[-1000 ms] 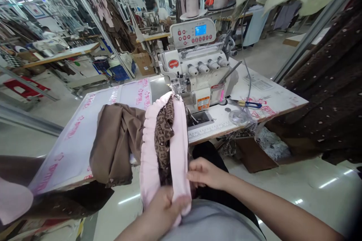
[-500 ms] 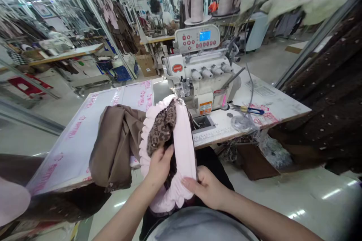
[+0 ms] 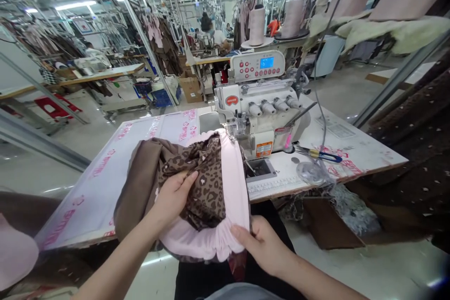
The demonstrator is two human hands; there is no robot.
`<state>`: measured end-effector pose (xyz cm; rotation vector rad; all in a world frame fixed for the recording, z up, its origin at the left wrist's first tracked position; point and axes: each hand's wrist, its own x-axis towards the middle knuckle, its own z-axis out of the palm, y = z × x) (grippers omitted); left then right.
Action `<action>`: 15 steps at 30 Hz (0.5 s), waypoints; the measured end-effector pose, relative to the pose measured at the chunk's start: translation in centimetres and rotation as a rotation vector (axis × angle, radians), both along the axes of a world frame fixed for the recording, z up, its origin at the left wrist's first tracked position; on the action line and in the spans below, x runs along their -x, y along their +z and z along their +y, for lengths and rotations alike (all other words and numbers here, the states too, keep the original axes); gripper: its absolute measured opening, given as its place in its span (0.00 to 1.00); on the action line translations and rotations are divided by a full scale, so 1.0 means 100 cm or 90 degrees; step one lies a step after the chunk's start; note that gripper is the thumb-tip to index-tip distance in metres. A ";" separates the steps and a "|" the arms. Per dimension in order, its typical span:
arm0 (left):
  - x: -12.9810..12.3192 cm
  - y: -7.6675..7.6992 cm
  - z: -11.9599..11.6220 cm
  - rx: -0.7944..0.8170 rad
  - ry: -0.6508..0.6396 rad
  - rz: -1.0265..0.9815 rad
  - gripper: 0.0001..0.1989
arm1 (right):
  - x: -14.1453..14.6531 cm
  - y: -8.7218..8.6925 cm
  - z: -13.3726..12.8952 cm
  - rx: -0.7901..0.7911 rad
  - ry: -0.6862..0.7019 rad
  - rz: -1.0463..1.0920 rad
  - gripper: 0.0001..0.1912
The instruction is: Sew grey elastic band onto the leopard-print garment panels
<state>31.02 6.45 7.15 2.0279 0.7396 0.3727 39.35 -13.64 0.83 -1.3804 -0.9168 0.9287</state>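
A leopard-print garment (image 3: 209,192) edged with a gathered pink band (image 3: 235,183) lies in front of the sewing machine (image 3: 260,103). The band's far end sits under the machine's presser foot area. My left hand (image 3: 174,197) is closed on the leopard-print cloth inside the band's loop, thumb and fingers pinching it. With thumb on top and fingers beneath, my right hand (image 3: 260,241) grips the near right part of the pink band. Plain brown fabric (image 3: 137,187) is bunched on the table just left of the garment.
Blue-handled thread snips (image 3: 328,155) lie on the sewing table (image 3: 372,152) right of the machine, near a clear plastic tangle (image 3: 311,172). Thread cones (image 3: 257,26) stand behind it. A metal post (image 3: 140,33) rises at the left. Other people sit at machines farther back.
My left hand has moved left, drawing the leopard-print cloth out and widening the band's loop. My right hand keeps its grip on the band. The camera view has shifted slightly.
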 end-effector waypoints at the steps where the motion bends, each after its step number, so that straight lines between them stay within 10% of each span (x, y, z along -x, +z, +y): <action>1: -0.006 0.001 0.001 -0.034 0.006 -0.012 0.19 | -0.006 0.002 0.004 -0.002 0.000 -0.004 0.26; 15: -0.073 0.016 0.034 -0.501 0.089 -0.139 0.11 | -0.088 0.018 0.075 0.042 -0.086 -0.032 0.25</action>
